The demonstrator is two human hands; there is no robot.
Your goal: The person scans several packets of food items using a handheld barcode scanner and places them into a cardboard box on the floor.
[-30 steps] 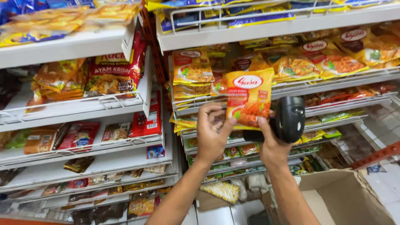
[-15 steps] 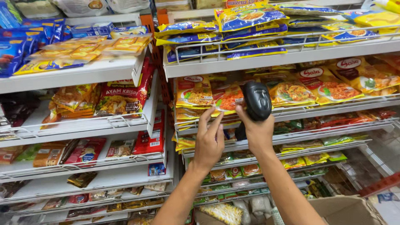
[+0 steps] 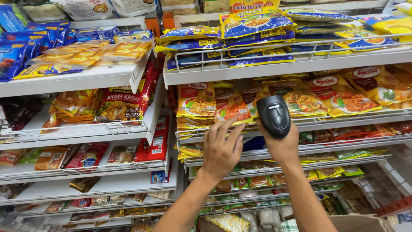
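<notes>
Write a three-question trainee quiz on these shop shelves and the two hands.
1. True or false: the right hand holds a black handheld scanner.
2. The left hand is: A) gripping a bottle, B) open, fingers reaching toward the yellow-orange packets, C) inside the cardboard box.
3. What colour are most packets on the shelf above?

Key: 1 true; 2 B; 3 blue with yellow.

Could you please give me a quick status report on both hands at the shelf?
Right hand grips black scanner. Left hand open, fingertips at orange packet on the wire-fronted shelf. Nothing in between.
</notes>
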